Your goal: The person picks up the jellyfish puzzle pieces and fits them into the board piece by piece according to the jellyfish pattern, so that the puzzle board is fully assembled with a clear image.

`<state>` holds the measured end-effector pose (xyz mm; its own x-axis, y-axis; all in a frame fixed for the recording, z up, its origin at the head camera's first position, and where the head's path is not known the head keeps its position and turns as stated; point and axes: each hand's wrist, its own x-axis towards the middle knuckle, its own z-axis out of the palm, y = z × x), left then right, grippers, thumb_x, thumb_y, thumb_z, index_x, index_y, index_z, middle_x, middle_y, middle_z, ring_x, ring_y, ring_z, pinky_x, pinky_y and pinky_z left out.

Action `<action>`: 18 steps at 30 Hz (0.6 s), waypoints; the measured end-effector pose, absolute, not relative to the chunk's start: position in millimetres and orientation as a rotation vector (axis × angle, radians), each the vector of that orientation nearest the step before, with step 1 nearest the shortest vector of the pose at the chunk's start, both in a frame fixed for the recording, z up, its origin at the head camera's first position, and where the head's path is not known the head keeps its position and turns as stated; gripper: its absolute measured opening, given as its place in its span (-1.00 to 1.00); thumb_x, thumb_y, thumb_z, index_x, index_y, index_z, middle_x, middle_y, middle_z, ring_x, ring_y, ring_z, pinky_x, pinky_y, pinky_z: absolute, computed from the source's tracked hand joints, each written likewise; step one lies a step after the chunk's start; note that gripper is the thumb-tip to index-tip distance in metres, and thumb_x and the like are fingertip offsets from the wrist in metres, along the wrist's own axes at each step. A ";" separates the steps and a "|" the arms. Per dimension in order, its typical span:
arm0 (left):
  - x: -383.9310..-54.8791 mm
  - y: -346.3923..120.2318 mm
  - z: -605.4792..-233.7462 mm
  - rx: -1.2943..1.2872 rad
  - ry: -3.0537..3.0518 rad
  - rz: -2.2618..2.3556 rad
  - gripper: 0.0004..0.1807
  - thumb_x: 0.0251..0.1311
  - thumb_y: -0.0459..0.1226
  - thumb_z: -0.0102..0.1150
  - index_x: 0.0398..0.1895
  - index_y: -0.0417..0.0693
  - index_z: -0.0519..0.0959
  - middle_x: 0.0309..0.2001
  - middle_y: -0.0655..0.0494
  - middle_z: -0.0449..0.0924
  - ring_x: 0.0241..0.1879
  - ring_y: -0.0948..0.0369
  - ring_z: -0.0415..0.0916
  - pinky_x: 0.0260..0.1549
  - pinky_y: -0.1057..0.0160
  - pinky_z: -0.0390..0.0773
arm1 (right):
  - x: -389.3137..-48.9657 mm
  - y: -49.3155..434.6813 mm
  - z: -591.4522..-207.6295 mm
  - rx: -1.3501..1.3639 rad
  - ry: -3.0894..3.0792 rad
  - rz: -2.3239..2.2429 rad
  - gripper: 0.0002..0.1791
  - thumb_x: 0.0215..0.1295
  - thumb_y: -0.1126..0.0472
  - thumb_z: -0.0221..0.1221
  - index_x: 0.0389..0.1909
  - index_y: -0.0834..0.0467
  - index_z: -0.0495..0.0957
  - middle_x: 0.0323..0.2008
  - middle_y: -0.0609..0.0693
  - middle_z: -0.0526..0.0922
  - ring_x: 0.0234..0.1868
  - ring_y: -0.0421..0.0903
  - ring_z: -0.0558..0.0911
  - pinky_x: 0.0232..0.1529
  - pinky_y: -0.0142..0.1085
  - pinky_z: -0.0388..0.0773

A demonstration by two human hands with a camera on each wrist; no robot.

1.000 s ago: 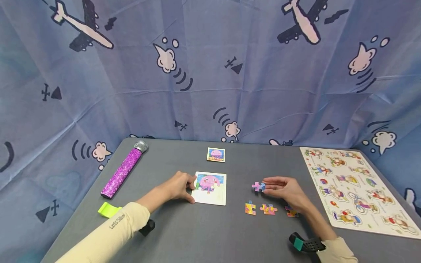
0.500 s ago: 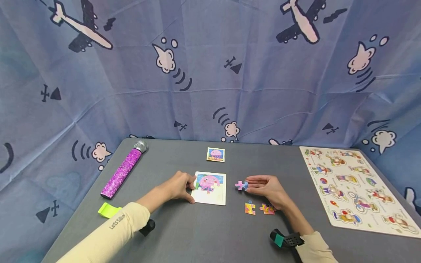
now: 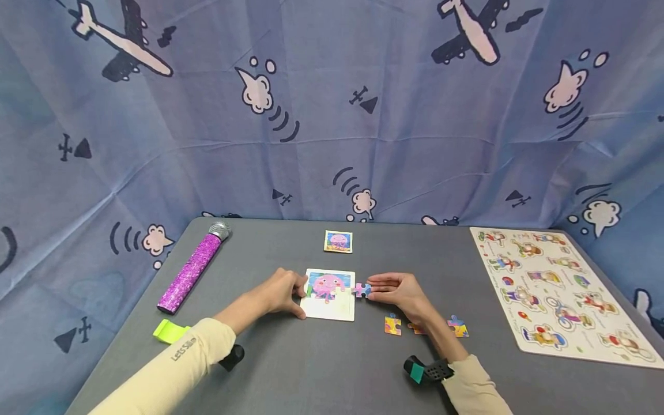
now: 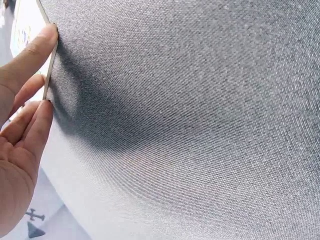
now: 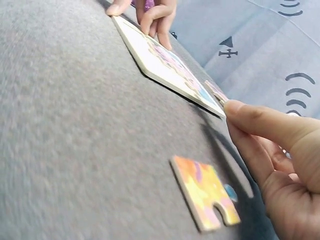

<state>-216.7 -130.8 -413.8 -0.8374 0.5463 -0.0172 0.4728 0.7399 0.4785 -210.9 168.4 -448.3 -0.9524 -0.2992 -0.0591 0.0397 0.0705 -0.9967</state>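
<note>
My left hand (image 3: 280,293) holds the left edge of a small white-framed jigsaw board (image 3: 324,312) with thumb and fingers. A pink octopus picture fills its upper part; the lower right shows bare white. In the left wrist view, the fingertips touch the board's edge. My right hand (image 3: 396,291) pinches a pink-and-blue jigsaw piece (image 3: 362,290) at the board's right edge. Whether piece and board touch, I cannot tell. Nearer the front lie a yellow-orange piece (image 3: 392,325), another piece (image 3: 415,328) partly hidden by the right wrist, and a third piece (image 3: 457,327).
A small octopus picture card (image 3: 338,241) lies behind the board. On the left are a purple glitter microphone (image 3: 192,271) and a lime-green plastic object (image 3: 169,332). A large board with printed figures (image 3: 562,297) covers the right side. A blue patterned curtain (image 3: 311,115) hangs behind.
My right hand has moved left with the pink-and-blue piece, up to the board's right edge. The left hand keeps its place on the board. The view has shifted slightly.
</note>
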 end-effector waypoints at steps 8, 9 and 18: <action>-217.2 -130.6 -414.6 0.821 2.777 0.712 -0.65 -0.36 -0.23 0.63 -0.52 -0.10 0.62 -0.21 -0.02 0.69 -0.55 0.34 0.21 -0.54 0.37 0.28 | -214.2 149.2 -451.1 -0.284 2.084 -2.002 -0.52 0.01 0.57 0.31 0.01 0.59 0.46 -0.11 0.35 0.64 -0.24 -0.17 0.69 -0.20 -0.34 0.59; -217.2 -130.5 -414.5 0.821 2.776 0.712 -0.65 -0.37 -0.23 0.63 -0.52 -0.10 0.61 -0.22 -0.01 0.69 -0.55 0.34 0.21 -0.54 0.37 0.28 | -214.2 147.3 -450.8 -0.283 2.096 -1.992 -0.53 0.01 0.57 0.31 0.00 0.58 0.47 -0.12 0.34 0.65 -0.24 -0.17 0.68 -0.20 -0.34 0.59; -216.2 -129.3 -412.3 0.796 2.769 0.726 -0.65 -0.38 -0.24 0.63 -0.52 -0.11 0.62 -0.21 -0.03 0.69 -0.54 0.35 0.24 -0.51 0.38 0.32 | -213.0 132.0 -447.1 -0.370 2.272 -1.868 -0.62 0.00 0.48 0.37 -0.11 0.51 0.57 -0.18 0.33 0.67 -0.20 -0.01 0.70 -0.24 -0.37 0.59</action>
<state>-216.2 -129.3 -412.3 -0.8431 0.5370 -0.0277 0.4543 0.7389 0.4976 -213.0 132.0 -447.1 -0.9534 -0.3009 0.0205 -0.0783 0.1815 -0.9803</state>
